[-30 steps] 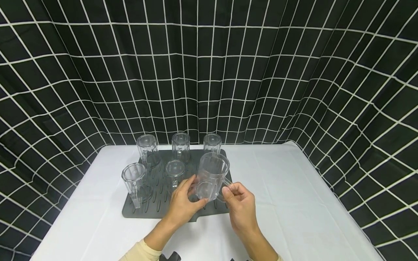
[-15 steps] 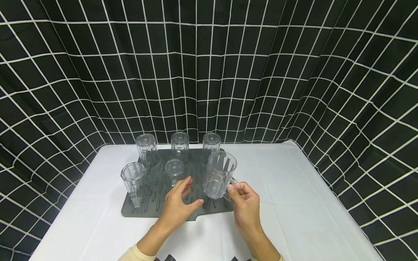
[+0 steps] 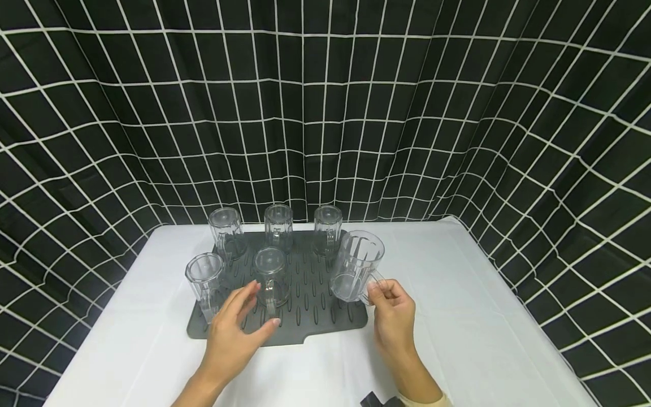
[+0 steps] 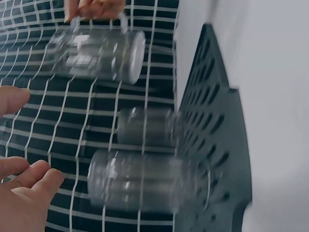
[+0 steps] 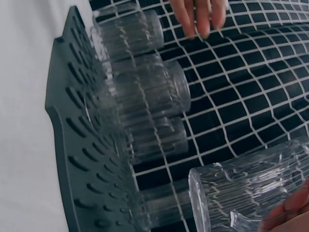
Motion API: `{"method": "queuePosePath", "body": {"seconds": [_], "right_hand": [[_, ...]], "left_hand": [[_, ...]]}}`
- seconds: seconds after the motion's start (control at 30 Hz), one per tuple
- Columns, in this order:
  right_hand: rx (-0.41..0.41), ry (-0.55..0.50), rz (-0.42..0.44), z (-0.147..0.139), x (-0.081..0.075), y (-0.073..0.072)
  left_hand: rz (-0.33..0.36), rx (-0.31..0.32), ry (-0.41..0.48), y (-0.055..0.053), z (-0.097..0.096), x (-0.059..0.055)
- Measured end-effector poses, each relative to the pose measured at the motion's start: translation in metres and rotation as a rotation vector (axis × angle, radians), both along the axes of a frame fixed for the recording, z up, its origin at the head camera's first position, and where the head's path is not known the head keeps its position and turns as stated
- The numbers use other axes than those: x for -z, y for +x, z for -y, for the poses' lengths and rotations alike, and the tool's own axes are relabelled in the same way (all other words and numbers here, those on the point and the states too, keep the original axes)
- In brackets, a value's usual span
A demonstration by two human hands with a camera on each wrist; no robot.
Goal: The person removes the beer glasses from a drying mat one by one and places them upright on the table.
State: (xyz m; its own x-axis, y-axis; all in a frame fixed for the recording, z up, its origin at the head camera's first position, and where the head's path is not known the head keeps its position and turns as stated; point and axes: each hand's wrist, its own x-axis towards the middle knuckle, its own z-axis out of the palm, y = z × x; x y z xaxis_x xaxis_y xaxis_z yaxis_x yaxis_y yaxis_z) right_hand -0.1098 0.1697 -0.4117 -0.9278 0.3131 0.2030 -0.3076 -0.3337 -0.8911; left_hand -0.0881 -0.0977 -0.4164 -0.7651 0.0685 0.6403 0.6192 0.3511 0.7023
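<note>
My right hand (image 3: 395,316) grips the handle of a clear glass mug (image 3: 351,271), holding it above the right end of a dark grey drying mat (image 3: 325,325). The mug's open rim faces up and it leans slightly to the right. In the right wrist view, the held mug (image 5: 246,186) fills the lower right corner. My left hand (image 3: 231,339) holds nothing, its thumb and fingers spread apart. It hovers at the mat's front left, near the front middle mug (image 3: 272,277), and partly covers the front left mug (image 3: 205,274).
Along the mat's back edge stand three more glass mugs: a left one (image 3: 227,234), a middle one (image 3: 278,229) and a right one (image 3: 327,232). A white cloth (image 3: 458,316) covers the table. Black curtain (image 3: 325,113) with a white grid encloses the back and sides.
My left hand has let go of the held mug and moved left, towards the front mugs. My right hand has carried that mug to the right and slightly up in view.
</note>
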Motion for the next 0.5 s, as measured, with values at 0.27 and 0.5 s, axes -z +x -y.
{"method": "queuePosePath", "body": {"seconds": [0.27,0.5], "right_hand": [[0.094,-0.071,-0.034,-0.015,-0.001,-0.014],[0.186,-0.059,-0.039,-0.031,0.001,-0.034]], "left_hand": [[-0.071,-0.16,0.123,0.01,0.042,-0.001],[0.182,-0.514,0.119,0.013,0.085,0.012]]}}
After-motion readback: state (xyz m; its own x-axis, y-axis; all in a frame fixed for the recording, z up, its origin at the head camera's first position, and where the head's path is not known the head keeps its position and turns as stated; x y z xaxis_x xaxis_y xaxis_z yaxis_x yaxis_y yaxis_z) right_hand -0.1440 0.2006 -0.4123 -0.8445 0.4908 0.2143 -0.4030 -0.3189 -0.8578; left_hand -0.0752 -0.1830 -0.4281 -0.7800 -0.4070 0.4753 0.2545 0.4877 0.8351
